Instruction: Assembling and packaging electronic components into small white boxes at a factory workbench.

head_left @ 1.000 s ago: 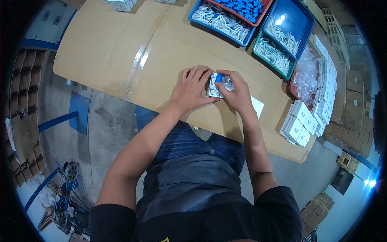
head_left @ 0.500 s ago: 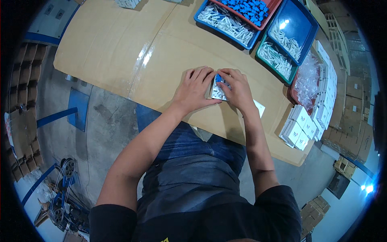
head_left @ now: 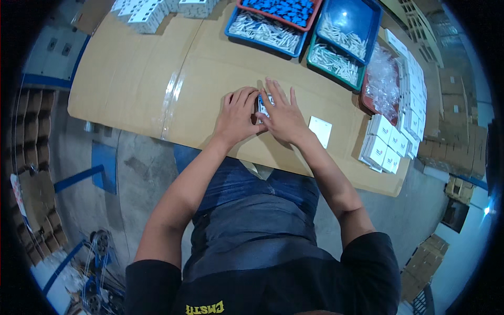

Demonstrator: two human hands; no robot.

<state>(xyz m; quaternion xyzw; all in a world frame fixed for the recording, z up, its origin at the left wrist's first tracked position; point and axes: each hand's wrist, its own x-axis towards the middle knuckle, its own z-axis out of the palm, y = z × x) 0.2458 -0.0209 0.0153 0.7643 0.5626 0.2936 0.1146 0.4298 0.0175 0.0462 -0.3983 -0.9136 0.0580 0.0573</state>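
Mostly hidden btwn both hands (head_left: pixel 237 113) (head_left: pixel 282 116), small box (head_left: pixel 263 104) seemingly lies lengthwise away.

Your worktop (head_left: pixel 157 89) is covered in brown cardboard. Along its far edge sit trays of white parts (head_left: pixel 268 29), and white boxes (head_left: pixel 383 147) crowd its right edge. A white card (head_left: pixel 320 130) lies near the front edge.

A counter (head_left: pixel 136 89) covered in brown cardboard sheets taped together stands on a grey concrete floor (head_left: pixel 89 173). Blue metal frame parts (head_left: pixel 79 178) show beneath its near edge. Stacked cardboard boxes (head_left: pixel 31 136) line the floor at left, more (head_left: pixel 462 152) at right.
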